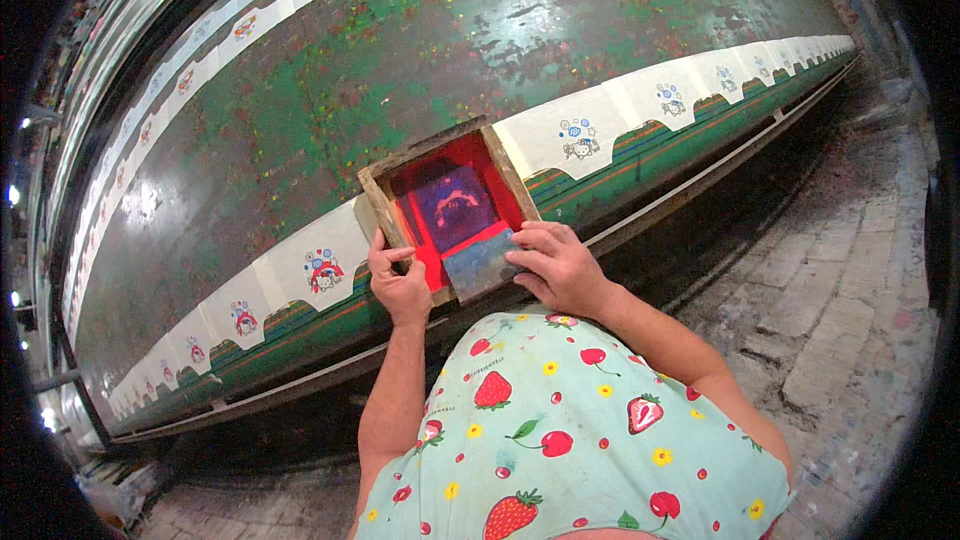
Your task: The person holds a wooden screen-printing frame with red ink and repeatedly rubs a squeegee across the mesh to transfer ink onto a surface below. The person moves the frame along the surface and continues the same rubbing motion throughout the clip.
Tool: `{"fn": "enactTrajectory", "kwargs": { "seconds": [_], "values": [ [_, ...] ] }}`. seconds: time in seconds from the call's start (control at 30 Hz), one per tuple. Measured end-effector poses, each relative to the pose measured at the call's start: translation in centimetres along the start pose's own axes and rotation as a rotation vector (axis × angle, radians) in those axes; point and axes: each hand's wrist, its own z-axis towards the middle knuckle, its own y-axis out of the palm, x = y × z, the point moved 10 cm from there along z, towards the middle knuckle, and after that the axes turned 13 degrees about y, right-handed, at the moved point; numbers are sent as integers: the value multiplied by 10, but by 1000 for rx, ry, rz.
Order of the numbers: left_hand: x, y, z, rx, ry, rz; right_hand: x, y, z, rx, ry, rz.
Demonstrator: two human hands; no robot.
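Note:
A wooden-framed printing screen (507,172) lies tilted across the near edge of the long table, with red ink and a dark purple mesh inside it. My left hand (400,285) grips the frame's left side near its lower corner, thumb on the inner side. A flat grey-blue squeegee (478,266) stands at the near end of the screen, smeared with ink. Its right edge is pinched in my right hand (562,270). White cloth pieces with a red and blue cartoon print (322,268) run leftward from the frame. The cloth under the screen is hidden.
The long table (420,55) has a dark, green-stained top. To the right lie white pieces (582,143) with blue and grey prints but no red arch. Another printed row (243,32) follows the far edge. A rail (640,217) runs along the near side, above a paved floor (830,340).

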Motion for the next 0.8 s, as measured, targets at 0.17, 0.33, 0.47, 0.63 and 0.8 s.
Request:
{"fn": "enactTrajectory", "kwargs": {
  "seconds": [0.17,0.33,0.47,0.63,0.8],
  "values": [
    [1,1,0,7,-3,-24,-25,40,14,-239,-144,-125],
    [5,1,3,-22,38,84,-33,62,26,-282,-196,-282],
    [6,1,0,-9,81,90,-31,63,37,-395,-182,-313],
    [7,1,1,34,153,103,-14,62,85,-595,-130,-275],
    [7,3,-1,34,135,108,-6,64,147,-469,-95,-326]
  ]
}}
